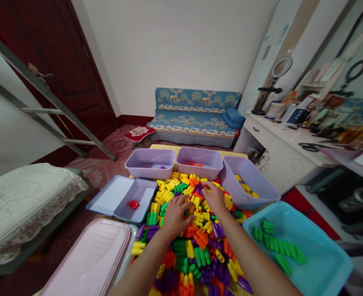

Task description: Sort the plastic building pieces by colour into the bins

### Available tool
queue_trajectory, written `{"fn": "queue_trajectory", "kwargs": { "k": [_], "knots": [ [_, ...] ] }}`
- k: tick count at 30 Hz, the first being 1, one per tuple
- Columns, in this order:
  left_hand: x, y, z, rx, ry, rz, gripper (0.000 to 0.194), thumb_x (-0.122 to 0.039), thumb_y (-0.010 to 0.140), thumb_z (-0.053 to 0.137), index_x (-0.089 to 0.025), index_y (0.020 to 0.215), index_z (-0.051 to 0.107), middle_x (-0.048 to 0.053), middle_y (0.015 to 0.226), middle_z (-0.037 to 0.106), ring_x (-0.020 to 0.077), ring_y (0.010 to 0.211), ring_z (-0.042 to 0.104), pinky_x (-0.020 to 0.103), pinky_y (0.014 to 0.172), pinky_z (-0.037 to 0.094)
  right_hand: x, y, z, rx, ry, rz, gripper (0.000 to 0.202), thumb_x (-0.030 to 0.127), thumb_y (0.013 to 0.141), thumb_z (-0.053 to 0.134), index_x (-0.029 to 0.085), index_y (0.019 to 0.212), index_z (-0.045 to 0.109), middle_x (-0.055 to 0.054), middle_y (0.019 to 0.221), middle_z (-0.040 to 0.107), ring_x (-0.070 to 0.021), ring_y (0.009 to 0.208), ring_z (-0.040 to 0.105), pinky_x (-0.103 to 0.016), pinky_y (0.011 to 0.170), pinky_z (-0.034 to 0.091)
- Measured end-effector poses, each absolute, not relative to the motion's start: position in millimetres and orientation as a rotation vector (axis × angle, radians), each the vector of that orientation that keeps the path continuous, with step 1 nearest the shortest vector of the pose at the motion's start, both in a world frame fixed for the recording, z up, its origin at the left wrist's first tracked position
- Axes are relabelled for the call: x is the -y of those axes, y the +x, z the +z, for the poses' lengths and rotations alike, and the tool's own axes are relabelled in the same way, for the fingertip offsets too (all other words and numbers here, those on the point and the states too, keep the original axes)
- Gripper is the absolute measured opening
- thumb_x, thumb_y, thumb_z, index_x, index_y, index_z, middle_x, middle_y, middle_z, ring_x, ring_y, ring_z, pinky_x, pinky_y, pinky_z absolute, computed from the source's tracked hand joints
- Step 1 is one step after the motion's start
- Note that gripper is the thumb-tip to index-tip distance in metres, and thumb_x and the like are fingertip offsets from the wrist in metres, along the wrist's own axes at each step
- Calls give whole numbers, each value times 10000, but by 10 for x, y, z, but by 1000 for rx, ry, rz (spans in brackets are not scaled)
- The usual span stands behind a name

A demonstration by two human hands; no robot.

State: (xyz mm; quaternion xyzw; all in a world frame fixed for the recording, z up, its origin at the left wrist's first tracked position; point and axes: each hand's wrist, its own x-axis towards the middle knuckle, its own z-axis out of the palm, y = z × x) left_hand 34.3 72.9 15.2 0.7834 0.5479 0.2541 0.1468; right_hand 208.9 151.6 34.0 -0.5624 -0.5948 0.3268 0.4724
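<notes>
A wide pile of plastic building blocks (202,238) in yellow, green, purple, orange and red spreads over the table under both hands. My left hand (177,213) lies low over the middle of the pile, palm down, fingers spread and apart, touching or just above yellow blocks. Farther back and to the right, my right hand (213,196) reaches in with bent, parted fingers beside purple and orange blocks (199,189). Nothing shows in its grasp, though its palm side is partly hidden.
Behind the pile stand three lilac bins: one with purple pieces (138,170), one with orange (199,169), one with yellow (264,191). A turquoise bin (320,250) at right holds green blocks. At left are a lidded box (150,193) with red pieces and a pink lid (89,255).
</notes>
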Motion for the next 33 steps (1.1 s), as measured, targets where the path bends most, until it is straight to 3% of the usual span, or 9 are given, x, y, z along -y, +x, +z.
{"fn": "queue_trajectory", "kwargs": {
  "k": [6, 10, 13, 16, 21, 29, 33],
  "knots": [
    [-744, 336, 114, -1582, 2246, 710, 527, -317, 748, 682, -304, 1261, 561, 52, 1382, 518, 291, 1259, 445, 483, 1071, 318, -1389, 2026, 137, 1508, -1456, 796, 315, 107, 618, 663, 241, 897, 721, -85, 1084, 716, -283, 1118, 593, -398, 1051, 355],
    [-736, 339, 100, -1588, 2216, 766, 731, -323, 748, 667, -274, 1420, 384, 66, 1396, 505, 282, 1273, 439, 458, 1095, 298, -1344, 1984, 177, 1469, -1409, 815, 187, 246, 724, 633, 255, 891, 715, -50, 998, 734, -263, 1019, 636, -417, 990, 421],
    [-735, 344, 78, -1604, 2208, 780, 761, -318, 735, 677, -258, 1429, 371, 72, 1380, 518, 283, 1264, 447, 448, 1094, 301, -1215, 1929, 219, 1401, -1336, 872, 251, 377, 804, 578, 234, 980, 685, -54, 979, 732, -239, 945, 665, -390, 888, 496],
    [-742, 342, 56, -1603, 2205, 798, 736, -316, 726, 686, -249, 1405, 411, 75, 1363, 533, 285, 1250, 457, 452, 1084, 313, -1062, 1870, 201, 1210, -1205, 1072, 334, 443, 783, 628, 202, 1013, 661, -61, 908, 735, -220, 812, 689, -344, 744, 545],
    [-765, 307, 55, -1512, 2146, 901, 608, -408, 777, 656, -263, 1345, 494, 70, 1329, 568, 277, 1221, 495, 453, 1048, 366, -938, 1840, 64, 988, -1172, 1157, 314, 423, 667, 755, 195, 876, 698, -59, 864, 726, -221, 766, 675, -322, 647, 548],
    [-891, 281, -80, -1384, 1733, 1148, 337, -363, 846, 600, -209, 1141, 653, 69, 1141, 683, 235, 1083, 601, 386, 982, 447, -858, 1816, 124, 1145, -1129, 1199, 306, 364, 740, 702, 213, 1006, 699, -75, 972, 727, -227, 816, 689, -369, 770, 549],
    [-914, 284, -147, -1290, 1521, 1209, 349, -369, 836, 611, -181, 1125, 663, 77, 1111, 692, 240, 1062, 608, 394, 977, 452, -891, 1896, 76, 1341, -1192, 816, 275, 385, 840, 574, 196, 1003, 690, -97, 1048, 696, -242, 975, 645, -417, 871, 516]
  ]
}}
